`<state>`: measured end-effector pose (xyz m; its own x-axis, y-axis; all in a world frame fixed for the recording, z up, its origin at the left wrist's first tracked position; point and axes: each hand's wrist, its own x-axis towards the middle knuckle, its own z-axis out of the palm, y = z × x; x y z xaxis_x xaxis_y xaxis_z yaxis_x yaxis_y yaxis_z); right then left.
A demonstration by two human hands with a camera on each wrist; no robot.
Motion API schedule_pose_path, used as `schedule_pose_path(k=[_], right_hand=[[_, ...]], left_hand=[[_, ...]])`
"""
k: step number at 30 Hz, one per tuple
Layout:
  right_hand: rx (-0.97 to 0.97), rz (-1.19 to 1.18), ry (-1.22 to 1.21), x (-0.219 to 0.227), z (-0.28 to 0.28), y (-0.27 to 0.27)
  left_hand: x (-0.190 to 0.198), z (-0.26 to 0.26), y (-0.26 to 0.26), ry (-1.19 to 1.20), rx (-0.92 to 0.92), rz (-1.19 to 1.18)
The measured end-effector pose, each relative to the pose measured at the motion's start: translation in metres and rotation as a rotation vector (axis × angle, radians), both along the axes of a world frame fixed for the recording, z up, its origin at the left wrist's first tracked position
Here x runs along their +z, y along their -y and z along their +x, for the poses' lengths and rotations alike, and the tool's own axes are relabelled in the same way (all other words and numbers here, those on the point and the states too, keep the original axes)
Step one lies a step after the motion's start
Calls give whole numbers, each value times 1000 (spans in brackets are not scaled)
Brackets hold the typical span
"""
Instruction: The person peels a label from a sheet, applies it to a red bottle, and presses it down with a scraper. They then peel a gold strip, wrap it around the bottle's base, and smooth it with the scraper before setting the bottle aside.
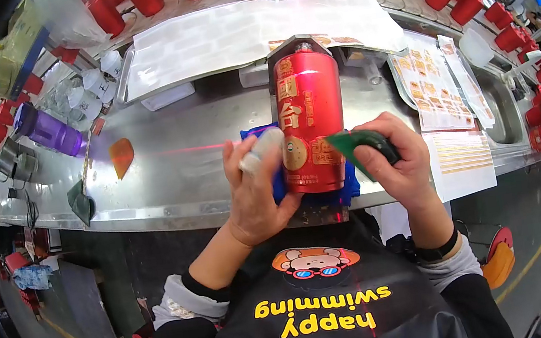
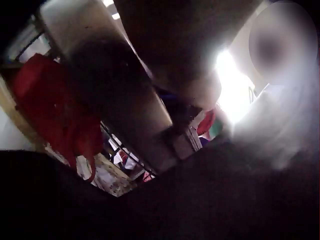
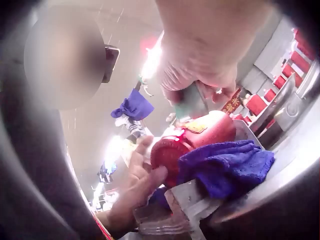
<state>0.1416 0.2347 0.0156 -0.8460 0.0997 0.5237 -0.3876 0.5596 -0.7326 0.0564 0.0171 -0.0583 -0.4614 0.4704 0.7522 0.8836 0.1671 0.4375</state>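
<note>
As the loosely spread left hand point(image 1: 253, 195) touches the mid-frame bottle point(image 1: 312, 118), the right hand point(image 1: 400, 163) grips a scraper point(image 1: 352, 148), probably smoothing, next needing even pressure.

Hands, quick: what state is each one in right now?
Left hand: open, beside the red bottle.
Right hand: closed, holding a green scraper.

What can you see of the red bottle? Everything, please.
The red bottle is a glossy cylinder, glass or ceramic by its look, with rounded shoulders, a short pale neck and gold characters above a round gold emblem. It lies on its side on a blue cloth, base toward the person, neck pointing away. The left hand touches it near the base; in the head view the green scraper overlaps its right side, contact unclear.
</note>
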Motion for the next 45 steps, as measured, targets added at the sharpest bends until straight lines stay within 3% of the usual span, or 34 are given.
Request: schedule_pose_path(k=[1, 2, 3, 5, 6, 9, 11, 13, 15, 17, 19, 21, 23, 24, 27, 29, 31, 33, 34, 37, 41, 44, 45], right_hand=[[50, 1, 96, 7, -1, 0], [100, 4, 192, 14, -4, 0], [149, 9, 286, 18, -9, -1], [-70, 109, 104, 14, -27, -4], [-41, 186, 98, 23, -24, -5], [193, 246, 190, 33, -23, -2], [-113, 170, 131, 26, -35, -4], [-132, 295, 65, 32, -32, -4], [238, 164, 261, 34, -22, 7], [-70, 5, 325, 23, -27, -1], [-211, 445, -143, 13, -29, -10], [41, 529, -191, 4, -6, 9], [442, 317, 8, 16, 12, 16], [528, 217, 91, 19, 14, 12], [16, 346, -80, 3, 12, 2], [264, 398, -67, 0, 19, 7], [476, 180, 60, 6, 26, 5], [164, 225, -62, -1, 22, -1], [89, 344, -160, 0, 16, -1], [171, 423, -167, -16, 23, 5], [193, 380, -160, -17, 31, 7], [104, -235, 185, -16, 43, 15], [-10, -397, 284, -14, 45, 22]], left_hand=[[1, 2, -1, 142, 45, 46], [-3, -3, 7, -5, 66, -165], [-1, -4, 10, -67, 72, -208], [15, -3, 14, -189, 82, -294], [16, -4, 14, -245, 69, -274], [5, -1, 8, -2, 81, -246], [-3, 0, 4, 93, 91, -233], [-2, 1, 3, 154, 84, -196], [5, 0, 7, 115, 88, -227], [4, 0, 8, 109, 78, -233], [0, -1, 6, 127, 71, -213], [-4, -1, 6, 139, 67, -203], [-6, -3, 3, 156, 59, -191], [-6, -3, 4, 176, 53, -198], [-4, -1, 6, 169, 42, -210], [0, -4, 9, 221, -14, -198], [4, -4, 15, 357, -136, -178], [-7, -6, 5, 739, -253, 79], [-7, -8, 2, 802, -262, 104], [-1, -10, -5, 796, -224, 10], [1, -10, -5, 841, -246, -24], [-3, -12, -6, 819, -264, 18], [-3, -13, -7, 821, -271, 25]])
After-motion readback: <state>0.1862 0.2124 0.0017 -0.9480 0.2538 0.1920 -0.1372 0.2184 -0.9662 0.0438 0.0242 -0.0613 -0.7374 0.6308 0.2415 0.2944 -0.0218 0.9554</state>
